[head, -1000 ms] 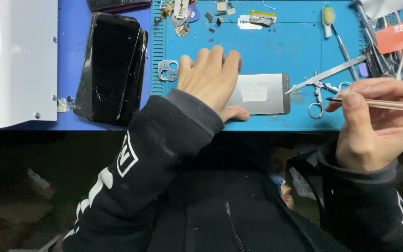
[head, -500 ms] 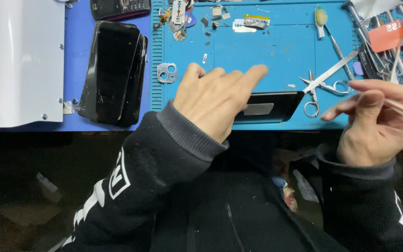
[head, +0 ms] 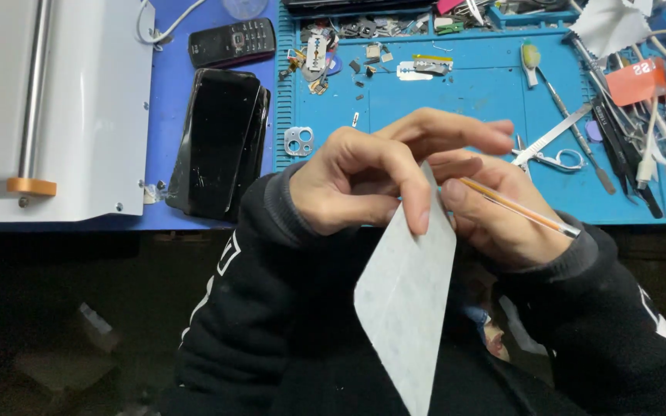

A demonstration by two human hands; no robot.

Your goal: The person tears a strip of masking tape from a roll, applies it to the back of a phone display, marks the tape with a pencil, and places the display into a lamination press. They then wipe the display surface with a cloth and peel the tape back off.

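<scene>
A thin, pale, frosted sheet [head: 406,304] hangs in front of the person's dark sweater, a long kite shape with its tip at 6 o'clock and its top edge caught between the hands, off the table. The left hand [head: 364,181] pinches the sheet's upper edge, thumb in front and fingers curled over; its index finger stretches toward 3 o'clock. The right hand [head: 495,208] sits just beside it at 3 o'clock, touching it, fingers closed around a slim wooden stick [head: 518,208] that slants toward 4 o'clock; whether this hand also grips the sheet cannot be told. Behind the hands, at 12 o'clock, lies a blue mat [head: 456,92] on a blue table [head: 165,92]. On the mat's far edge are small screws, metal bits and a razor blade [head: 419,69]; a silver camera ring [head: 299,142] lies at 10 o'clock from the left hand. Scissors [head: 553,150] lie at 2 o'clock from the right hand, with tweezers and picks [head: 618,146] beyond and an orange tag [head: 638,81] near the corner. At 9 o'clock two dark phones [head: 217,142] lie stacked, a keypad phone [head: 233,42] above them, and a white machine [head: 55,108] fills the left. Below the table edge everything is dark.
</scene>
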